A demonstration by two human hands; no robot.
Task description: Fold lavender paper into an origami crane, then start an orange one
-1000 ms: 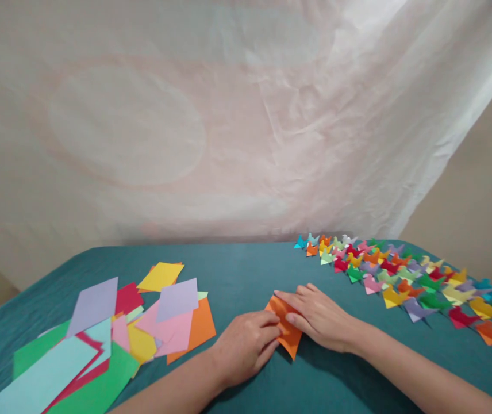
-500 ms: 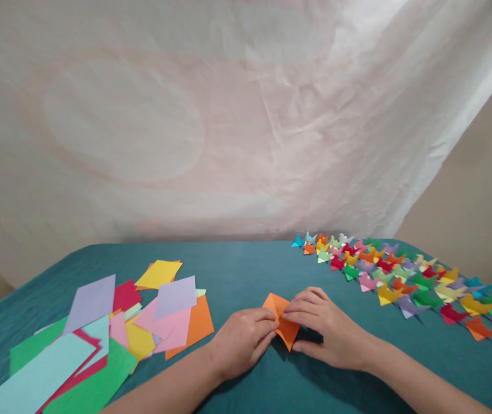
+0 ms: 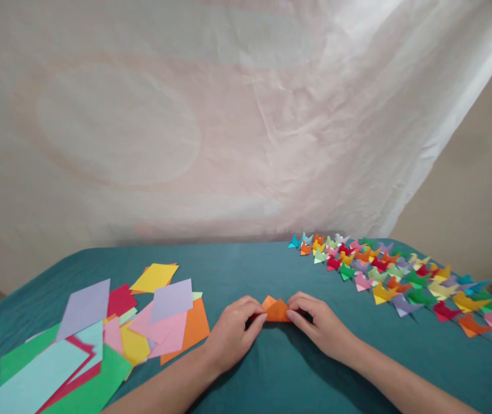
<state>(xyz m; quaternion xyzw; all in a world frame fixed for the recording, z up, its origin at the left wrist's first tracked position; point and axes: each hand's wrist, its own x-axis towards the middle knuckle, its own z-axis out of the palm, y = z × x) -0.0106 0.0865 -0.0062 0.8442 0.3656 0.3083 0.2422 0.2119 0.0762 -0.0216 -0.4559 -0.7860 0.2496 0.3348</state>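
Note:
A small piece of orange origami paper [image 3: 276, 311], folded so that a straight edge faces me and points stick up at the back, is held between my hands just over the green cloth. My left hand [image 3: 237, 330] pinches its left corner between thumb and fingers. At the right corner, my right hand [image 3: 320, 322] grips it the same way, thumb in front. The fingertips cover both ends of the paper.
Loose coloured paper sheets [image 3: 172, 302] lie overlapping on the left of the green tablecloth [image 3: 237, 270]. Rows of small folded paper birds [image 3: 421, 279] stand on the right. A pale hanging sheet [image 3: 229, 126] rises behind the table.
The orange paper has gone from an opened, diamond-like shape to a folded one with a straight front edge. Both hands have shifted to pinch its left and right corners.

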